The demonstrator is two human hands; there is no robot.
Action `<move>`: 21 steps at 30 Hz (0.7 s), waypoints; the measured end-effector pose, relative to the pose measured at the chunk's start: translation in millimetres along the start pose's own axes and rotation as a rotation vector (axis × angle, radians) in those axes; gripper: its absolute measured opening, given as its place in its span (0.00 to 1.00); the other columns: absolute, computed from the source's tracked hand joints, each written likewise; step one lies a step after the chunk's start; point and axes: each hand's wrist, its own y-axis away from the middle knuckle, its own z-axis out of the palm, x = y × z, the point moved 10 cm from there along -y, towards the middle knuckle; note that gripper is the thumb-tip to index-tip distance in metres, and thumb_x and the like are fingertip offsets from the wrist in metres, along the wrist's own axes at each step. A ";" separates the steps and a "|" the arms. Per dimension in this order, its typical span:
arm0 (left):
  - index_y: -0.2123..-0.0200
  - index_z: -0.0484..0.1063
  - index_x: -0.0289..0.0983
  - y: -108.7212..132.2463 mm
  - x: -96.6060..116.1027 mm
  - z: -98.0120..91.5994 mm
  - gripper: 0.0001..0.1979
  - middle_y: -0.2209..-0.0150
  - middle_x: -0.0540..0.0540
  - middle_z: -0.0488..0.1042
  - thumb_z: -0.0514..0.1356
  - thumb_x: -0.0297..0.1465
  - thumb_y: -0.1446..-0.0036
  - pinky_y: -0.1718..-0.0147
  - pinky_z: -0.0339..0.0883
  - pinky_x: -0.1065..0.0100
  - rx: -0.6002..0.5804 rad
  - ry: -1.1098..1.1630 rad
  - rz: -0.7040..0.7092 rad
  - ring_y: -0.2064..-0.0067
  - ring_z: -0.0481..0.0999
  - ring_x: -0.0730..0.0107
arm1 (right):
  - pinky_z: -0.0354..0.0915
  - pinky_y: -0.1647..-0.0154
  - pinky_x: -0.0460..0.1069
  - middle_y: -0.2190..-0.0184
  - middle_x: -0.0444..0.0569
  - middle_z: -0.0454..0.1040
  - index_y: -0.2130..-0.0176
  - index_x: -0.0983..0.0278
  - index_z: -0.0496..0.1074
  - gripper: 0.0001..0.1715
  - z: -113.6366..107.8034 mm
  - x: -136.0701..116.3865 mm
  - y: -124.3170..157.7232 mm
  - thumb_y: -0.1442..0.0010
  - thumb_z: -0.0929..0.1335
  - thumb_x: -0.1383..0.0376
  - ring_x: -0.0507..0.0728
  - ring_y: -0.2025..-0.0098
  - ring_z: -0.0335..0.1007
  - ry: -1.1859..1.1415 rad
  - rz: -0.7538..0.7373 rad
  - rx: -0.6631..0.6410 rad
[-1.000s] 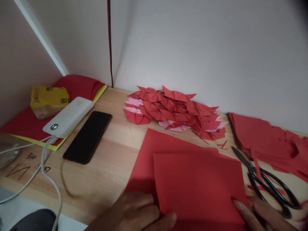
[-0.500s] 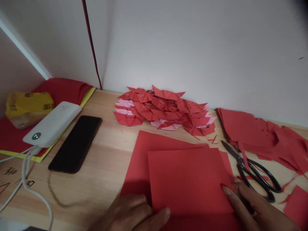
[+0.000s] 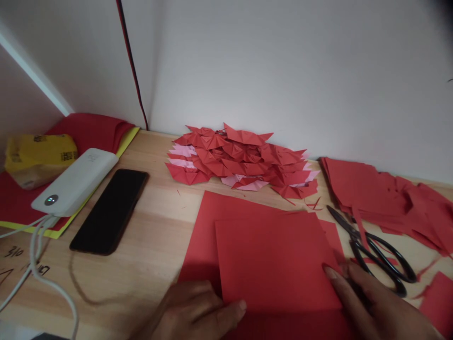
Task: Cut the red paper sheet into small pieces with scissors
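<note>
A red square sheet of paper lies on top of a larger red sheet on the wooden desk. My left hand grips the top sheet's near left corner, thumb on the paper, fingers curled under. My right hand rests on the sheet's right edge, with fingers stretched flat and pressing down. Black scissors lie just right of that hand.
A heap of folded red and pink paper pieces sits by the wall. Cut red sheets pile at the right. At the left lie a black phone, a white power bank with cables, and a yellow packet.
The view has swung right and slightly up. Both hands slid the top red sheet a little away and leftward; my right fingers moved further onto its right edge.
</note>
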 end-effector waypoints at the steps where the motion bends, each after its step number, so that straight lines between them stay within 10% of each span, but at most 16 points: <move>1: 0.48 0.71 0.35 0.7 -2.4 0.8 0.14 0.71 0.49 0.78 0.50 0.30 0.32 0.72 0.72 0.73 0.017 0.036 -0.005 0.71 0.75 0.73 | 0.72 0.78 0.50 0.71 0.50 0.81 0.69 0.58 0.71 0.23 0.4 -1.4 -0.4 0.42 0.62 0.43 0.62 0.73 0.79 0.000 0.004 -0.009; 21: 0.51 0.72 0.32 -0.5 -5.1 -3.5 0.12 0.76 0.51 0.73 0.53 0.29 0.33 0.78 0.65 0.75 0.105 0.084 -0.036 0.76 0.70 0.76 | 0.70 0.79 0.53 0.70 0.54 0.80 0.73 0.57 0.67 0.30 -9.5 -20.2 -1.5 0.41 0.53 0.40 0.64 0.73 0.79 0.137 0.103 0.082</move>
